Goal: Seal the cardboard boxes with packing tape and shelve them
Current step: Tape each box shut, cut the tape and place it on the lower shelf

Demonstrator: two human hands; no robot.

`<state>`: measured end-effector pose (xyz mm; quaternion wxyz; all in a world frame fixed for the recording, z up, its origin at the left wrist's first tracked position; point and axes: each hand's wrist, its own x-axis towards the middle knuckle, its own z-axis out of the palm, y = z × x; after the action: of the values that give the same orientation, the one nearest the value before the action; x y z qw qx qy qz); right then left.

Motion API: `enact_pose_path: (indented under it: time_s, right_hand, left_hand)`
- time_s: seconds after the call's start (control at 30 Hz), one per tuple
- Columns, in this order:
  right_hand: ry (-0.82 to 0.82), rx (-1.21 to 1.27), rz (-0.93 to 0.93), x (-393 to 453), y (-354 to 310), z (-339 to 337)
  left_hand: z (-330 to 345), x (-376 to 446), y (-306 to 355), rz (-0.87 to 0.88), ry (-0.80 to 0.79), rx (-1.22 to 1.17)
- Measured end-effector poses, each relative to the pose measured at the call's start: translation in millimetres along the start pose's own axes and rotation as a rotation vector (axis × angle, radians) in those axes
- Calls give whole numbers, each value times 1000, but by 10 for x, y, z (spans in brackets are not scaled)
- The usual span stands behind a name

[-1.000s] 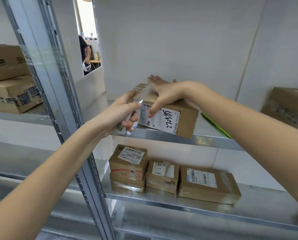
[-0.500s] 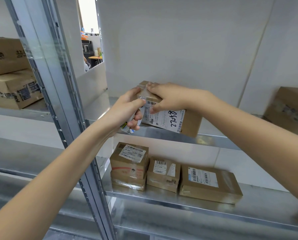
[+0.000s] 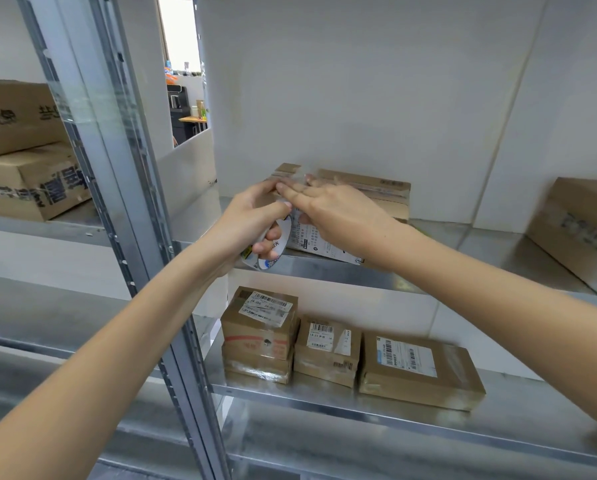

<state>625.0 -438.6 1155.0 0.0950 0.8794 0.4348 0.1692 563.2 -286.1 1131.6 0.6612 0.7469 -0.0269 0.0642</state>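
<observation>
The left hand (image 3: 245, 220) grips the tape roll (image 3: 269, 249) at the shelf (image 3: 324, 271) front edge. The right hand (image 3: 331, 211) presses straight fingers on the cardboard box (image 3: 376, 192).

The right hand (image 3: 338, 216) has flattened, its fingers (image 3: 291, 190) now pressing tape along the near left top edge of the box (image 3: 376, 192); the left hand (image 3: 252, 223) has lifted the tape roll (image 3: 271, 251) closer beside it.

Bright even light, blurred, bowed edges
</observation>
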Motion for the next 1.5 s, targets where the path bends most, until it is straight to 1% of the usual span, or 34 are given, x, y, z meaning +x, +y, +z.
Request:
enact_pose_path:
  time_s: [0.07,0.13,0.23,0.3,0.4,0.47,0.53,0.6,0.7,0.77,0.83,0.87,0.97,1.03,1.1,1.13,1.2,1.27,1.5]
  right_hand:
    - [15,-3,11,-20,-9,7]
    - [-25,56,62,-60,41,-50]
    - [-199,208,298,-128,294,-151]
    - [-231,214,395,-144,495,-162]
    - [-218,278,396,-108,602,-183]
    - [-255,395,373,-92,625,-283]
    - [-328,591,355,-98,720,-419]
    - [-442,738,345,-105,829,-556]
    - [-589,799,386,-72,945,-630]
    - [-624,855,430,-51,976,-625]
    - [-603,852,443,-38,990,-641]
    - [-565,805,420,-29,983,-670]
    - [-390,568,264,-7,809,-808]
    - [-305,534,169,21,595,-791]
    - [-259,535,127,52,409,-649]
    - [-216,497,137,75,365,-548]
    - [-88,430,227,136,377,-370]
    - [-32,471,313,193,462,-275]
    - [-89,554,383,318,620,-222]
  left_hand:
    - [9,1,-3,-1,2,8]
    - [18,4,-3,-4,11,11]
    - [21,-41,-19,32,-22,39]
    - [22,-108,-33,78,-60,34]
    - [16,-150,-52,159,-69,6]
    - [-5,-156,-15,220,0,12]
    - [-26,-150,48,322,40,19]
    - [-17,-149,141,383,12,6]
    - [29,-97,261,461,-17,-33]
    - [66,-34,318,470,17,-77]
    - [97,26,366,452,48,-108]
    - [103,61,383,442,52,-103]
    - [94,175,449,396,39,-49]
    - [80,247,493,359,29,-37]
    - [82,317,522,334,39,-19]
    - [93,355,522,327,51,-10]
    - [118,431,501,323,76,-17]
    - [141,521,469,318,97,-20]
    - [198,667,545,272,180,46]
